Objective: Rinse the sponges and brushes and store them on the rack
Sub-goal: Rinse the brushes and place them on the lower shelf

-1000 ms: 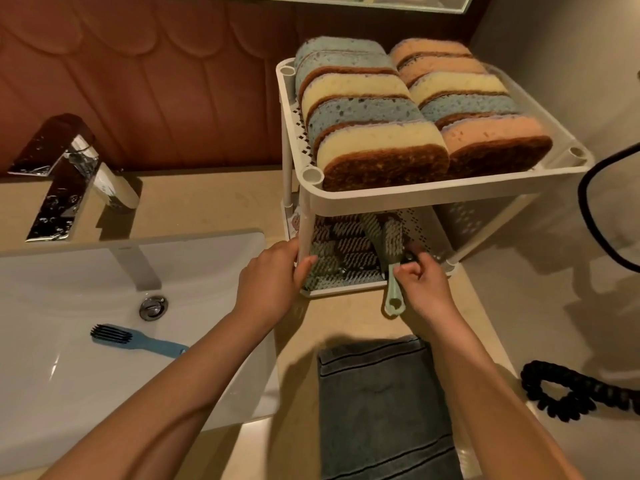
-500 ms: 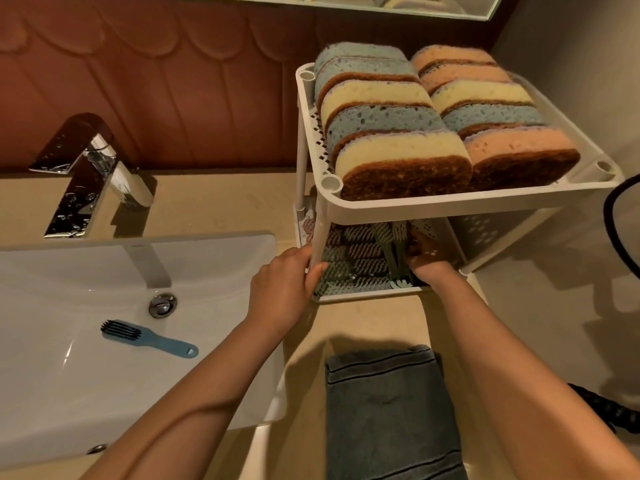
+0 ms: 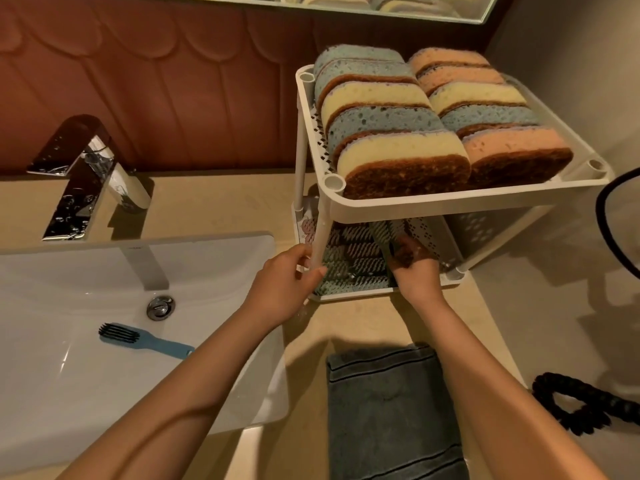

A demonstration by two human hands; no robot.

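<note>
A white two-tier rack (image 3: 478, 197) stands on the counter right of the sink. Its top tray carries two rows of several blue, yellow and orange sponges (image 3: 398, 133) on edge. Several brushes (image 3: 353, 258) lie on the lower shelf. My left hand (image 3: 287, 285) grips the rack's front left leg. My right hand (image 3: 414, 268) reaches under the top tray onto the lower shelf, its fingers on a green brush (image 3: 388, 237) lying among the others; the fingertips are in shadow. A blue brush (image 3: 138, 339) with dark bristles lies in the white sink (image 3: 86, 393).
A chrome tap (image 3: 86, 174) stands behind the sink, and a drain plug (image 3: 160, 307) is in the basin. A grey towel (image 3: 391, 410) lies on the counter in front of the rack. A black coiled cord (image 3: 581, 403) is at the right. A wall rises behind.
My right hand has pushed the green brush from the shelf's front edge fully onto the lower shelf, its handle no longer sticking out. My left hand stays on the rack leg.
</note>
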